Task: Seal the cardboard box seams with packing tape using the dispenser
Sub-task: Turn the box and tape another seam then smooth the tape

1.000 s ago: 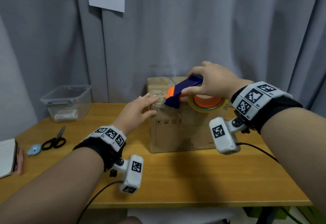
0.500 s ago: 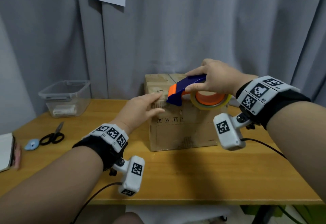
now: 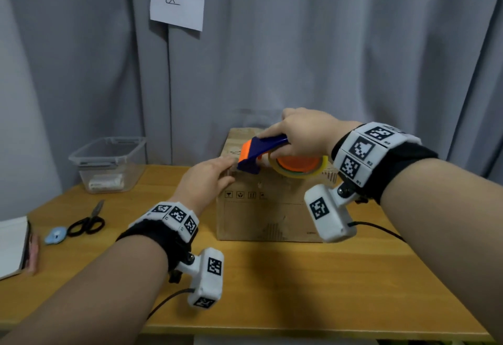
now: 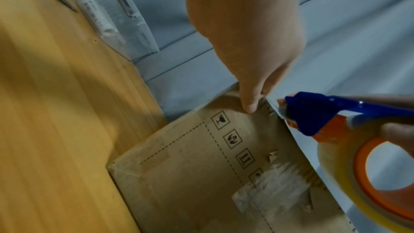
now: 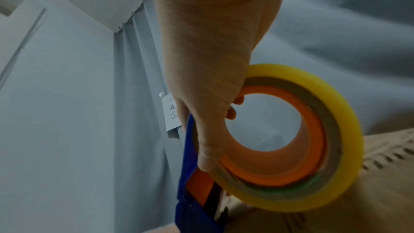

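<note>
Cardboard box [image 3: 261, 211]: set on the wooden table [image 3: 313, 285], toward its far edge, in front of the grey curtain [image 3: 340, 45].
Dispenser [image 3: 258, 151]: blue and orange, carrying a yellow tape roll [image 3: 299, 168]; its front end is held at the box's top near-left corner.
Right hand [image 3: 304, 138]: wrapped around the dispenser, fingers hooked through the roll's core.
Left hand [image 3: 206, 181]: fingers laid straight over the box's top left edge, thumb pressed on the near face.
Left of the box: a clear plastic container [image 3: 109, 162], scissors [image 3: 87, 222], a small blue item [image 3: 55, 236] and a notebook [image 3: 12, 246].
</note>
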Demonstrator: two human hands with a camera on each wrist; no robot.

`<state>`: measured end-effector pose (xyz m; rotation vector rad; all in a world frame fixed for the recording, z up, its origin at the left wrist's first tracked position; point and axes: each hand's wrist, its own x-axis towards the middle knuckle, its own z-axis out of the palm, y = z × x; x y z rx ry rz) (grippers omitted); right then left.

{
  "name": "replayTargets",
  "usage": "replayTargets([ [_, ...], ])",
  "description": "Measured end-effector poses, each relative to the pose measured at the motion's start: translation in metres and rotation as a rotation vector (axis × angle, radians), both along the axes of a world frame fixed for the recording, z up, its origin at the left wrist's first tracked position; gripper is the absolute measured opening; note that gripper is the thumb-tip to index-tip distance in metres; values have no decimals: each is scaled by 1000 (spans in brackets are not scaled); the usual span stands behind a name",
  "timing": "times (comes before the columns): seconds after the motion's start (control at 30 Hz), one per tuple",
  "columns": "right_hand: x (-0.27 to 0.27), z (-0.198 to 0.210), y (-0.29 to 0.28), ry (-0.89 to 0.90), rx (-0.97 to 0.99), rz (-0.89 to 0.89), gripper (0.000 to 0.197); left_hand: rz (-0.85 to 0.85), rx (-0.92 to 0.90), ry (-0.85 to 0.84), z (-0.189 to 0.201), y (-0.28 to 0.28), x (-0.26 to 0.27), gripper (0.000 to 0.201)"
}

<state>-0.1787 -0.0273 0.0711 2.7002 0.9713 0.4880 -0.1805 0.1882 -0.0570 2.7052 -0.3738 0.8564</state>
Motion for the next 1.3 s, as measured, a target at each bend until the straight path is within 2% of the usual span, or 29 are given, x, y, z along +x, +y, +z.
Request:
replayTargets([
  [0.13, 5, 21, 4, -51, 13, 67, 52, 52, -5, 21, 0, 3, -1, 43],
  [0.23, 8, 23, 2, 7, -1, 85, 53, 71, 5, 22, 3, 5, -2, 42],
  [0.33, 12, 20, -14, 80, 30, 69, 53, 127, 69, 15, 6, 6, -2, 43],
  [0.43, 15, 23, -33, 76, 45, 37, 53, 155, 131, -12, 9, 2, -3, 43],
  [0.63, 12, 7, -35, 163, 68, -20, 48, 220, 314, -64, 11, -5, -4, 28],
  [0.7, 14, 4, -37, 172, 88, -36, 48, 212, 338, -80, 13, -13, 0, 29],
  [0.87, 13, 3, -33, 88, -12, -76, 50, 71, 292, -9, 11, -39, 13, 24],
  [1.1, 2, -5, -12, -73, -143, -106, 51, 33, 161, -65, 4, -18, 10, 34],
  [1.3, 2, -3, 22, -105, -83, -31, 52, 103, 206, -63, 7, 13, 1, 32],
])
